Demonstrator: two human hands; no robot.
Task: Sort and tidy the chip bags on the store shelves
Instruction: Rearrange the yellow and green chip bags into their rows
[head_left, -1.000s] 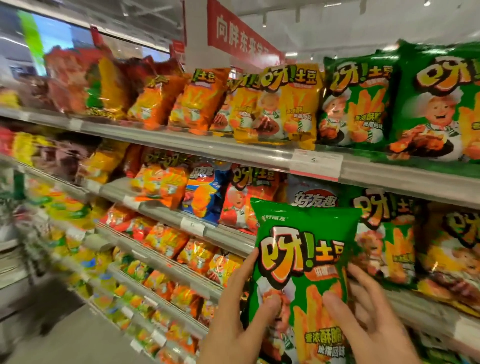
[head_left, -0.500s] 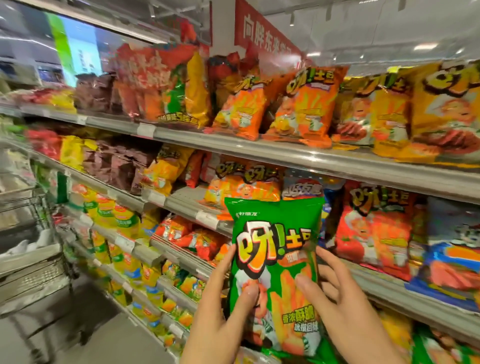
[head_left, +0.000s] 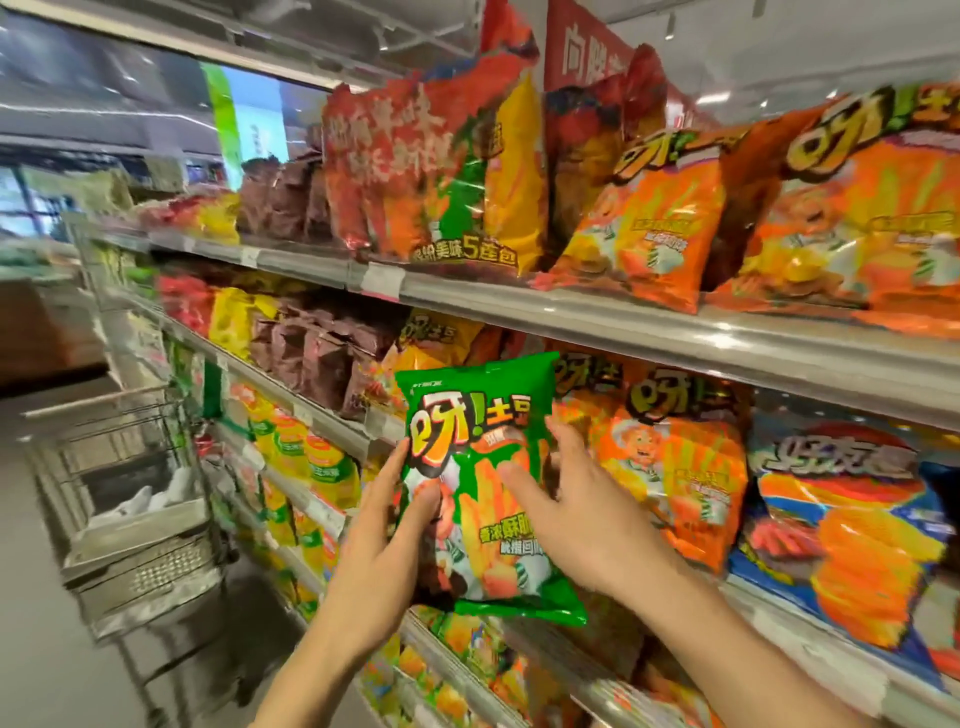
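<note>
I hold a green chip bag (head_left: 483, 467) upright in front of the second shelf from the top. My left hand (head_left: 384, 525) grips its left edge, thumb on the front. My right hand (head_left: 566, 514) holds the right edge, thumb pressed on the front and fingers behind the bag. Orange chip bags (head_left: 675, 467) of the same brand stand on the shelf just right of it. More orange bags (head_left: 649, 218) line the top shelf above.
A metal shopping cart (head_left: 135, 493) stands in the aisle at the left. A big red multipack (head_left: 415, 171) sits on the top shelf. Brown bags (head_left: 311, 353) and yellow bags (head_left: 228, 322) fill the shelf to the left. A blue bag (head_left: 852, 525) lies at the right. The shelf rail (head_left: 623, 322) juts out overhead.
The view has swung left along the shelves with the green bag still in both hands. The green bags at the right have left view; orange bags and the cart now show.
</note>
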